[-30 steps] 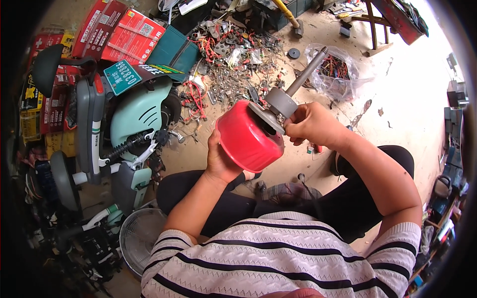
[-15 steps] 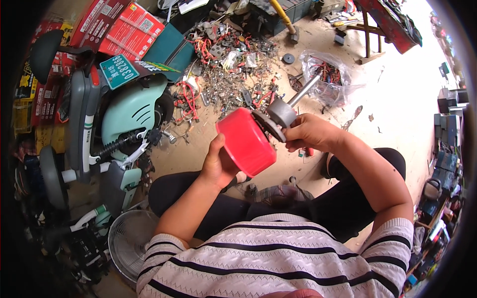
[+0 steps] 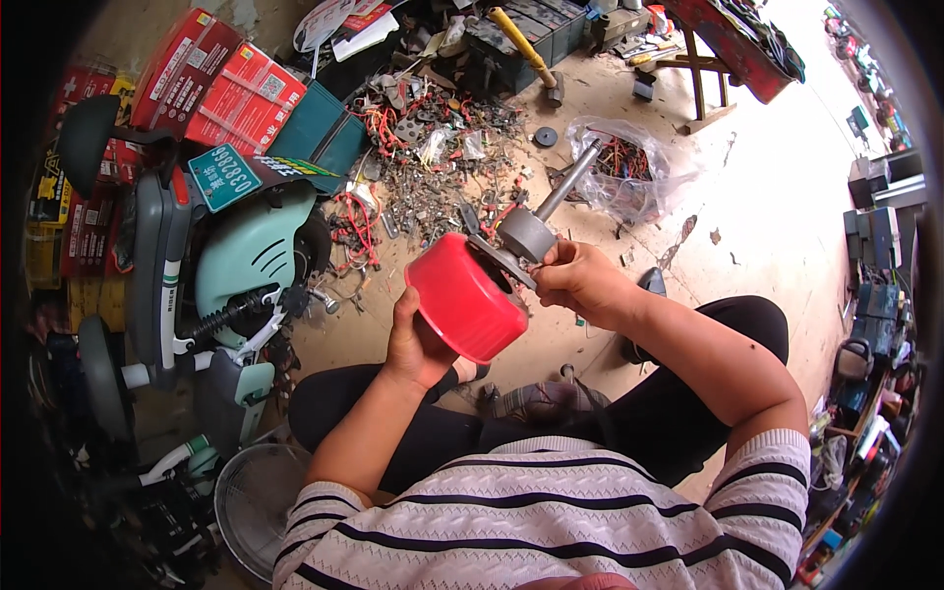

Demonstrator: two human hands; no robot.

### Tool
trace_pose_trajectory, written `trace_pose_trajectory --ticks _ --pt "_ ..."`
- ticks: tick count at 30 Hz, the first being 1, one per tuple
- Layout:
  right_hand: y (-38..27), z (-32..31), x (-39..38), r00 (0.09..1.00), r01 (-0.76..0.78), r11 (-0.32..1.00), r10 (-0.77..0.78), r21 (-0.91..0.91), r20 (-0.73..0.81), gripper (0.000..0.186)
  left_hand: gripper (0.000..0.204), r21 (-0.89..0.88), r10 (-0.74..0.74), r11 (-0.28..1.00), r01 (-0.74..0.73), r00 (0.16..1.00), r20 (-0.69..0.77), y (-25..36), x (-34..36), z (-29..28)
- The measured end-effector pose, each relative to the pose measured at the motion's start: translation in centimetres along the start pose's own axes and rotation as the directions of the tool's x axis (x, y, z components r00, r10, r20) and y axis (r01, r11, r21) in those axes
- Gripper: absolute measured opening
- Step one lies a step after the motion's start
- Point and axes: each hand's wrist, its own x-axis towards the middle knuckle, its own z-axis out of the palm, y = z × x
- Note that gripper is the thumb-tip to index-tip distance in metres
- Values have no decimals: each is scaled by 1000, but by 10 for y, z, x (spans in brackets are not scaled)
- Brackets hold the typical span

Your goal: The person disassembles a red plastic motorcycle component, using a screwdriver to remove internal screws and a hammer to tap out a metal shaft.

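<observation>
My left hand (image 3: 418, 344) is wrapped round the side and underside of a red round plastic tub (image 3: 462, 303), its thumb on the near left wall. The tub is tilted, its opening facing up and to the right. Over that opening my right hand (image 3: 587, 285) pinches the edge of a flat dark metal plate (image 3: 501, 260). A grey metal cylinder (image 3: 527, 234) sits on the plate, and a long shaft (image 3: 568, 184) points away from it, up and to the right. The inside of the tub is mostly hidden by the plate.
A mint-green scooter (image 3: 251, 246) and red boxes (image 3: 246, 98) stand at the left. Ahead lies a scrap heap (image 3: 433, 147), with a yellow-handled hammer (image 3: 526, 49) behind it. A clear plastic bag (image 3: 639, 167) holds wires. A wire fan guard (image 3: 261, 501) is by my left elbow.
The whole view has shifted a little. Both hands, with the tub and the metal part, sit slightly further left and lower; the plate is tilted a little flatter. Both grips stay the same.
</observation>
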Motion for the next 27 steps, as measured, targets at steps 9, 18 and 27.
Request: trace_pose_trajectory --ticks 9,18,27 --pt "-21 -29 13 971 230 973 -231 17 68 21 83 -121 -16 993 15 1000 -10 5 1 -4" --pt "-28 -7 13 906 422 772 -372 -476 200 31 90 -218 -91 967 132 978 185 7 0 -10" --pt "-21 16 -30 740 642 751 -556 -153 379 28 106 -20 77 997 -74 978 195 11 2 0"
